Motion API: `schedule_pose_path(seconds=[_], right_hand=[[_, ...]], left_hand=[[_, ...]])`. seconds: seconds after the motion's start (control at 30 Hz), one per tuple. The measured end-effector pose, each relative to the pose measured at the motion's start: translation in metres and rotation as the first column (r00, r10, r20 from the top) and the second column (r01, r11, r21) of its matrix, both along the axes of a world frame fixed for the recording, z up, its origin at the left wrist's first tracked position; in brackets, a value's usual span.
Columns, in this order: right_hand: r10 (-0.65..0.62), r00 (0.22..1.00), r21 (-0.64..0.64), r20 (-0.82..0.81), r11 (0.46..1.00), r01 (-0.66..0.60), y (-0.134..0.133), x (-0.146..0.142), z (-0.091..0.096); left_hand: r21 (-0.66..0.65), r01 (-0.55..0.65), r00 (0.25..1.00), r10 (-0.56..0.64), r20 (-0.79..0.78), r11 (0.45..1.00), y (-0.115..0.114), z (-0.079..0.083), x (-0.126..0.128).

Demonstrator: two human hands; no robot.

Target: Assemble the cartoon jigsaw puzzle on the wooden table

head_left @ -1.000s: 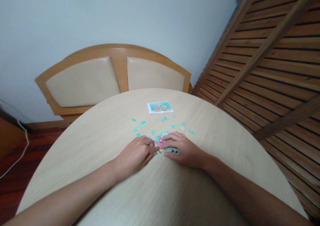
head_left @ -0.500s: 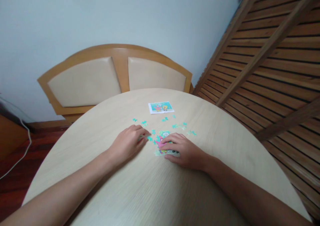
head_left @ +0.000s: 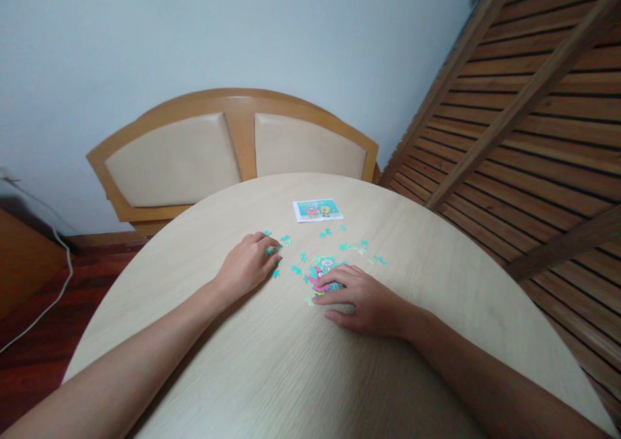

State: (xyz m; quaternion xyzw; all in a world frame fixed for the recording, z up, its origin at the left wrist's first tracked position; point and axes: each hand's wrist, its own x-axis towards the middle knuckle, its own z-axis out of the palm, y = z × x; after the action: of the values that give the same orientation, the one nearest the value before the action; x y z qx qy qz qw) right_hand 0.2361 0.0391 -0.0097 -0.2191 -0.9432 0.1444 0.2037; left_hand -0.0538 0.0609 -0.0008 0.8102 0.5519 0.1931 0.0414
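My left hand (head_left: 248, 261) is closed at the left of the loose pieces, with a teal jigsaw puzzle piece (head_left: 272, 250) between thumb and fingers. Just below its fingertips lies another teal piece (head_left: 275, 274). My right hand (head_left: 363, 300) rests with fingers apart over a partly joined jigsaw puzzle (head_left: 324, 262), fingertips on its pink cartoon figure. Much of the puzzle's right and lower part is hidden under that hand. Several loose teal pieces lie around, among them one (head_left: 295, 269) between the hands and one (head_left: 325, 233) farther back.
A white-bordered picture card (head_left: 317, 210) with the cartoon figures lies toward the far side of the round wooden table (head_left: 272, 374). Behind the table stands a padded wooden headboard (head_left: 169, 158) against the wall. Slatted wood (head_left: 524, 122) leans at the right; a white cable (head_left: 68, 277) hangs at the left.
My left hand has moved back and left from the puzzle's edge, uncovering a loose piece. The right hand has shifted slightly toward me over the puzzle. The view has turned a little left.
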Motion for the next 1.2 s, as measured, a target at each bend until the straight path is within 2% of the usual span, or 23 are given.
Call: schedule_pose_path(seconds=[0.2,0.27,0.4,0.53,0.7,0.9,1.2], right_hand=[[-0.004,1.0,0.002,-0.009,1.0,0.004,0.0,-0.001,0.001],[-0.001,1.0,-0.001,-0.008,1.0,0.001,0.0,-0.001,0.001],[0.0,1.0,-0.009,-0.01,1.0,0.0,0.0,-0.001,0.002],[-0.004,1.0,-0.017,-0.004,1.0,0.004,-0.001,-0.001,0.003],[-0.009,1.0,-0.003,-0.011,1.0,0.009,-0.001,-0.001,0.002],[0.0,1.0,0.017,-0.005,1.0,0.001,-0.002,-0.004,0.001],[0.009,1.0,0.017,-0.008,1.0,-0.008,-0.003,-0.004,0.002]], left_hand=[[0.13,0.204,0.978,-0.208,0.022,0.97,-0.001,-0.012,0.012],[0.137,0.18,0.983,-0.182,0.005,0.974,-0.001,-0.014,0.013],[0.107,0.038,0.999,-0.038,-0.004,0.993,0.005,-0.015,0.007],[0.101,0.018,1.0,-0.019,0.015,0.995,0.013,-0.014,0.0],[0.127,0.143,0.987,-0.151,0.055,0.982,0.013,-0.014,0.006],[0.131,0.348,0.935,-0.355,0.029,0.928,0.007,-0.012,0.023],[0.088,0.395,0.918,-0.396,-0.008,0.914,0.004,-0.009,0.023]])
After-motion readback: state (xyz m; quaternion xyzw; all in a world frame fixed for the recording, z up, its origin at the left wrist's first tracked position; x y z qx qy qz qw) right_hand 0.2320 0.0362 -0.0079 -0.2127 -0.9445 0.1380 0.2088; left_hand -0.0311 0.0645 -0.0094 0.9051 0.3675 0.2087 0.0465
